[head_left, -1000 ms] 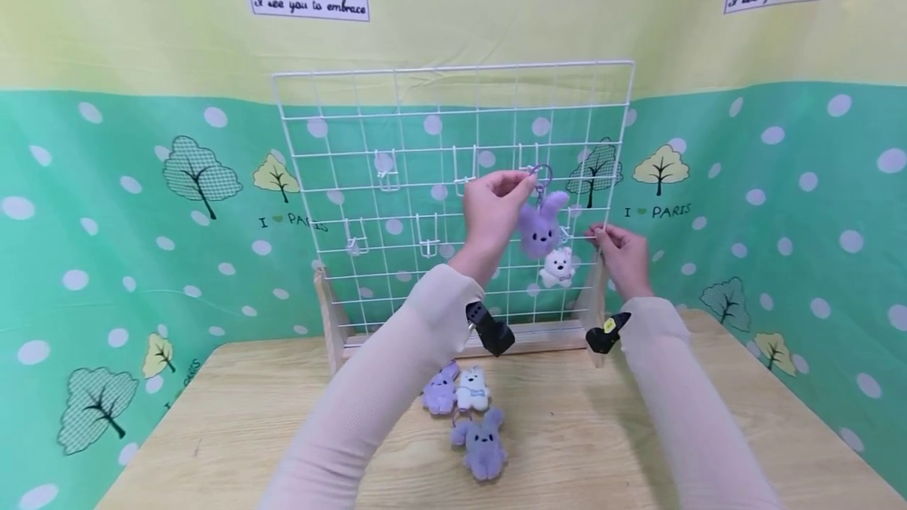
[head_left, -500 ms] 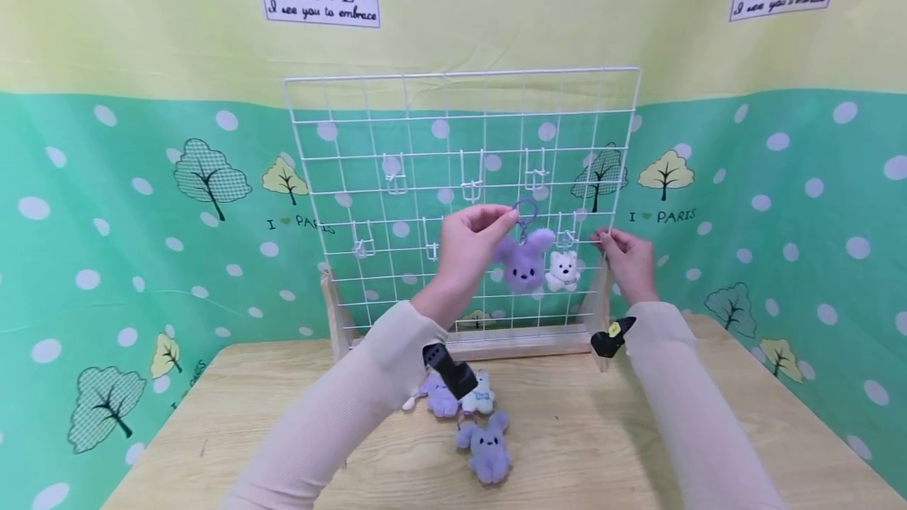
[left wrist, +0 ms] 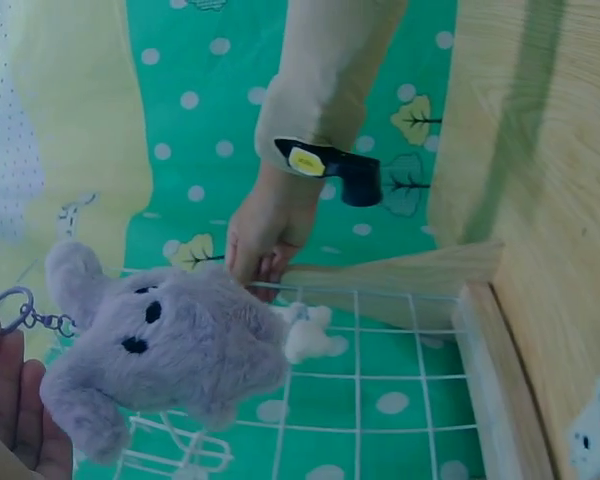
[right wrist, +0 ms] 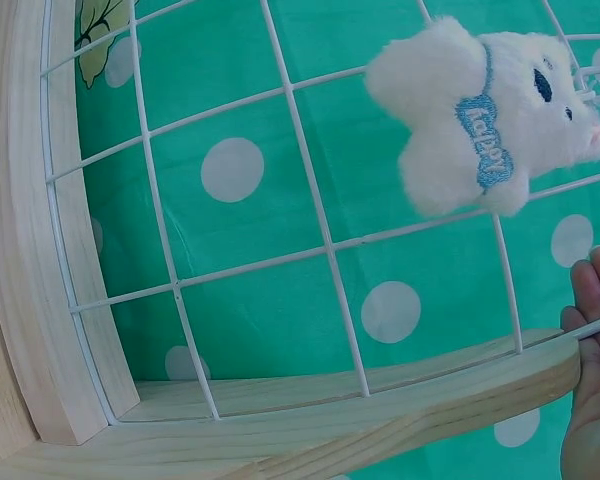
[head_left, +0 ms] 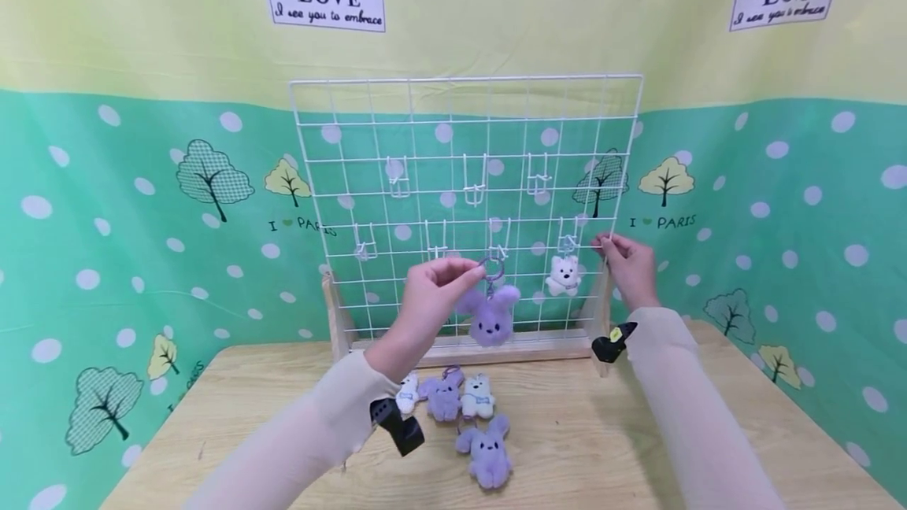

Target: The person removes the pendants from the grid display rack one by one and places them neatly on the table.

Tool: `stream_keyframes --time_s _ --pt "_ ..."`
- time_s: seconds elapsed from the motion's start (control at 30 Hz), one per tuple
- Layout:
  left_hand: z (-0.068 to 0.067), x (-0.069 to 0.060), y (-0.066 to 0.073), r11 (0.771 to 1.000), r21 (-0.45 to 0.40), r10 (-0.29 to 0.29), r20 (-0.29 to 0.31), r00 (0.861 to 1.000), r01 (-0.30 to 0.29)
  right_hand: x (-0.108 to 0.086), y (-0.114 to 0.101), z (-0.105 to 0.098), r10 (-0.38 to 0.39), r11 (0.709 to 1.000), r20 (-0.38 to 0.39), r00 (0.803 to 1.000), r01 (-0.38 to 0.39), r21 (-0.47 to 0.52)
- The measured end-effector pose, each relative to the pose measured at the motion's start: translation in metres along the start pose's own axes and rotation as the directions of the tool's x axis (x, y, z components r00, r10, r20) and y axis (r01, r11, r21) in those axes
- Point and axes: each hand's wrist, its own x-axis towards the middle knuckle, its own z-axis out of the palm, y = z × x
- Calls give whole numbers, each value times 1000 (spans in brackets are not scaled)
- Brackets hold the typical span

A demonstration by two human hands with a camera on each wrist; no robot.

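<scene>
My left hand pinches the metal ring of a purple plush bunny keychain between thumb and fingers. The bunny dangles in front of the lower part of a white wire grid, just below a lower-row hook. In the left wrist view its furry body fills much of the picture. My right hand holds the grid's right edge, above the wooden foot. A white plush dog keychain hangs from the rightmost lower hook; the right wrist view shows its blue bow.
Several plush keychains lie on the wooden table: a greyish-purple one in front, a purple one and white ones behind. Wooden feet support the grid. Several bare white hooks are on it. A patterned curtain stands behind.
My left hand has moved down and left with the purple bunny, away from the upper right hook, uncovering the hooks behind. The right hand keeps its hold on the grid's edge.
</scene>
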Motion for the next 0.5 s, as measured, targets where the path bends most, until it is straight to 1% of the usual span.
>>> stream_keyframes --time_s 0.1,0.2,0.33,0.5 --pt "-7 -7 -8 1000 4 1 17 1000 -1 1 1 0 -3 1000 -2 1000 3 -1" --pt "-15 -15 -17 999 14 -29 23 999 29 2 1 0 -5 1000 2 1000 5 6" --pt "-23 -30 -29 997 22 -77 22 997 77 2 0 0 -1 1000 0 1000 1 15" --pt "-30 -49 -42 994 46 -100 17 995 99 2 1 -1 10 1000 7 1000 -10 7"
